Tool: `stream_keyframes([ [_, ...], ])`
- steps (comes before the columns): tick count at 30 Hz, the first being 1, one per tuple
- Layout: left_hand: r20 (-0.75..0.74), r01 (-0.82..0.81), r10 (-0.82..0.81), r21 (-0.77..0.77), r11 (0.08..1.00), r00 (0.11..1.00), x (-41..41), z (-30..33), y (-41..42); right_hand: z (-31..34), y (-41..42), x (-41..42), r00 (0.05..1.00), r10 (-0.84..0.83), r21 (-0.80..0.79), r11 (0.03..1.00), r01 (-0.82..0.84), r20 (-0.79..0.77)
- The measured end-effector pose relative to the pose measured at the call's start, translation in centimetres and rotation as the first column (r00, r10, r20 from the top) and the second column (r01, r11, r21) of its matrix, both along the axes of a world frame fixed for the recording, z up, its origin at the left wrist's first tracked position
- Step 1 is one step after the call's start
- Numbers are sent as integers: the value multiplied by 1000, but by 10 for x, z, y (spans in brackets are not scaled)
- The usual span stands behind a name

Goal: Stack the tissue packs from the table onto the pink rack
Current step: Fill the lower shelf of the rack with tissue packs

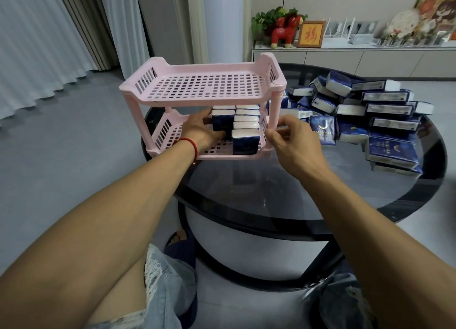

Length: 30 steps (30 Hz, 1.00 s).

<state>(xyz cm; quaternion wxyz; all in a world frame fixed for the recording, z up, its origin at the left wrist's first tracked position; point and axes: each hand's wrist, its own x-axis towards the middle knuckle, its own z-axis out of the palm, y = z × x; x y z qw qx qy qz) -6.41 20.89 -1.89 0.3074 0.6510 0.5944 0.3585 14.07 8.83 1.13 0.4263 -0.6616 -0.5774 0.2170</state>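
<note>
A pink two-tier rack [202,86] stands on the left part of a round dark glass table [320,192]. Its top shelf is bare. On the lower shelf several blue and white tissue packs [245,141] stand upright in rows. My left hand [201,128] reaches into the lower shelf and grips a pack [220,121] in the left row. My right hand [293,141] is at the rack's right front corner, fingers curled near the post, holding no pack. A large pile of tissue packs [365,111] lies on the table's right side.
A white cabinet [345,57] stands behind the table with a red toy horse [283,32], a framed picture, plants and routers. Curtains hang at the left over grey floor. My knees in torn jeans are below the table's near edge.
</note>
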Motion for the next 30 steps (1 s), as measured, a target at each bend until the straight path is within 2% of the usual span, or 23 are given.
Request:
stream_keyframes([
  [9, 17, 28, -27, -47, 999, 999, -6, 2, 2, -1, -5, 3, 999, 30, -8, 1000, -30, 27],
  [13, -30, 9, -12, -101, 995, 999, -8, 5, -1, -3, -9, 7, 998, 29, -20, 999, -28, 51],
  [16, -156, -5, -8, -89, 996, 988, -6, 15, -15, -2, -16, 13, 996, 0, -17, 1000, 1, 88],
  [19, -407, 12, -33, -52, 999, 913, -5, 30, -39, 0, -27, 25, 978, -35, 0, 999, 36, 206],
  [22, -626, 59, -56, -16, 998, 778, -5, 47, -69, 0, -39, 45, 922, -96, 50, 995, 83, 375],
  [26, -757, 113, -36, 51, 992, 653, -1, 60, -119, 3, -55, 87, 771, -311, 123, 948, 294, 556],
  [29, -800, 168, 103, 247, 954, 590, 16, 71, -144, 1, -67, 122, 646, -384, 33, 874, 486, 659],
  [30, -787, 200, 119, 295, 934, 606, 25, 75, -150, -1, -70, 131, 630, -359, -18, 860, 510, 689],
])
